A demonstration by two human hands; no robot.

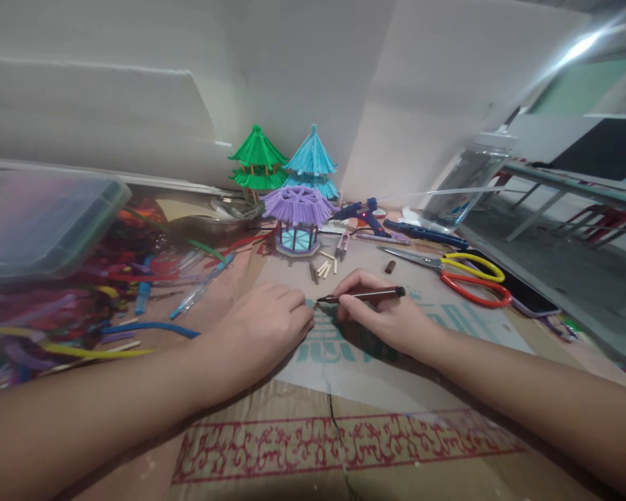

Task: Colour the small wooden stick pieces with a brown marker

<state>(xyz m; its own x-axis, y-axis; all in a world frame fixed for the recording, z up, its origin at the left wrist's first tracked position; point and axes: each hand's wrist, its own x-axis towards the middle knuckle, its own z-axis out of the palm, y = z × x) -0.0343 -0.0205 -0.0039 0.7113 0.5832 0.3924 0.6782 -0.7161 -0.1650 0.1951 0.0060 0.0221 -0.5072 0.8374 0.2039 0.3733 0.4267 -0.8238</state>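
Note:
My right hand (383,316) is closed around a brown marker (373,295), whose tip points left at the fingertips of my left hand (263,327). My left hand is closed too, with its fingertips curled down; what it pinches is too small to make out. Both hands rest over a translucent sheet (302,379) with green lettering. Just beyond them lie several short pale sticks (323,268) and a few dark brown ones (314,273). The brown marker cap (390,266) lies apart on the right. A purple-roofed model pavilion (300,207) stands behind the sticks.
Green (259,156) and blue (313,156) model pavilions stand at the back. On the right are a glue gun (368,214), scissors (472,278), a phone (522,289) and a clear jar (459,188). Pipe cleaners (151,327) and a plastic box (46,223) crowd the left.

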